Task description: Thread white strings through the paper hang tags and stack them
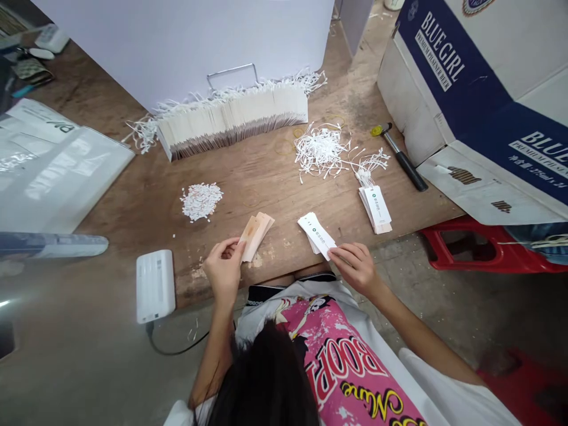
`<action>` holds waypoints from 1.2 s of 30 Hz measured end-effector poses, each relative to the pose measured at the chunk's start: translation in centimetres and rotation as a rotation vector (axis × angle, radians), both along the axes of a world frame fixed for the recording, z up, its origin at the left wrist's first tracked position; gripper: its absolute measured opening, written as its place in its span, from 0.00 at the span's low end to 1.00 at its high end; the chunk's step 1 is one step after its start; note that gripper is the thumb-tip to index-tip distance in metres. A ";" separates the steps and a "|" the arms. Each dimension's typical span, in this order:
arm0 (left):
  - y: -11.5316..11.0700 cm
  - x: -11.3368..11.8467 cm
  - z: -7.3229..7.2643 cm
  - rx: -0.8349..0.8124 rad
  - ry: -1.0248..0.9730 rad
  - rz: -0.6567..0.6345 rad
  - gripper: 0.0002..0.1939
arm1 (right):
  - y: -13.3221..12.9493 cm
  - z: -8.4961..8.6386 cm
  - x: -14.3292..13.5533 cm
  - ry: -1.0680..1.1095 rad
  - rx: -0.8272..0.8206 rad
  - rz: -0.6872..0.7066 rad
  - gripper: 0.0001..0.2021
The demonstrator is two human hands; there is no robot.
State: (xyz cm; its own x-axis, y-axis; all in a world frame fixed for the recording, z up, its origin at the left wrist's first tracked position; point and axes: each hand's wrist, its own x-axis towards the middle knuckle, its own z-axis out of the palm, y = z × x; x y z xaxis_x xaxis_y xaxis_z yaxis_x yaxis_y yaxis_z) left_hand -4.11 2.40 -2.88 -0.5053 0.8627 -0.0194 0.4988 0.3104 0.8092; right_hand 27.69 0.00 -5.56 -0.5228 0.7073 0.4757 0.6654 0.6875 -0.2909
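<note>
My left hand (224, 266) pinches the left edge of a small stack of peach-coloured card tags (257, 236) near the table's front edge. To the right, my right hand (357, 266) grips the lower end of a slightly fanned bunch of white printed tags (316, 232); the thumb is hidden beneath. Farther right lies a bundle of strung tags (376, 208), its white strings bunched at the top. Behind it is a loose heap of white hang-tag strings (322, 148). A pile of tiny white paper bits (202, 201) sits left of the peach stack.
A long row of packed strung tags (235, 121) stands against a white panel (190, 47). At right are a hammer (404, 157), a large cardboard box (444, 77) and a red stool (488, 245). A white power bank (155, 287) with a cable lies at the left front edge.
</note>
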 end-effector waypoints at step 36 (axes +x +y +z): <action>-2.5 5.3 1.9 0.003 -0.899 -0.009 0.24 | 21.2 1.6 -7.2 0.047 -0.333 -0.584 0.07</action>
